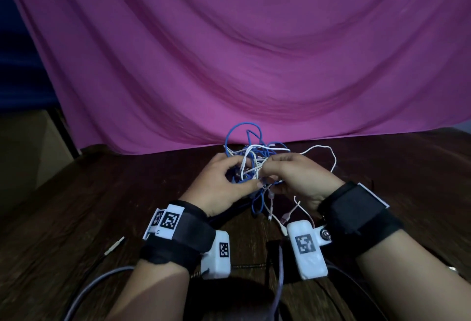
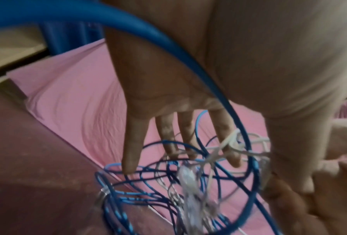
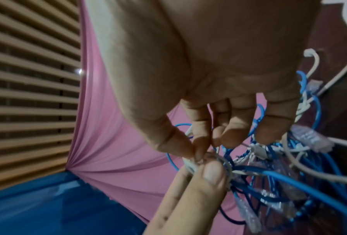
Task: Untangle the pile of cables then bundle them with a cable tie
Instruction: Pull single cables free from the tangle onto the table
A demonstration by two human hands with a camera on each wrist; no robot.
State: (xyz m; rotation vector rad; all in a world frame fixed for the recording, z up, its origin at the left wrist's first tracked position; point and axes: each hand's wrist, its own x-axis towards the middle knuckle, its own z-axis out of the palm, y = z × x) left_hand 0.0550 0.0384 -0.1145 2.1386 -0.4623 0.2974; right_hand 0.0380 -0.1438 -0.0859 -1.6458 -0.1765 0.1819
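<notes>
A tangle of blue and white cables (image 1: 254, 152) is held just above the dark wooden table (image 1: 102, 206), with clear plugs among the strands (image 3: 309, 138). My left hand (image 1: 248, 175) grips the tangle from the left, and its fingers (image 2: 186, 135) reach down through the blue loops. My right hand (image 1: 269, 169) comes in from the right. In the right wrist view its thumb and index finger (image 3: 190, 154) pinch a white cable, and the left thumb (image 3: 210, 174) presses the same strand from below. Loose ends hang toward the table (image 1: 270, 208).
A pink cloth (image 1: 254, 66) hangs behind the table and reaches its far edge. A small white plug-like piece (image 1: 114, 244) lies on the table at the near left. Grey leads (image 1: 96, 282) run from the wrist units. A pale box (image 1: 30, 155) stands at the left.
</notes>
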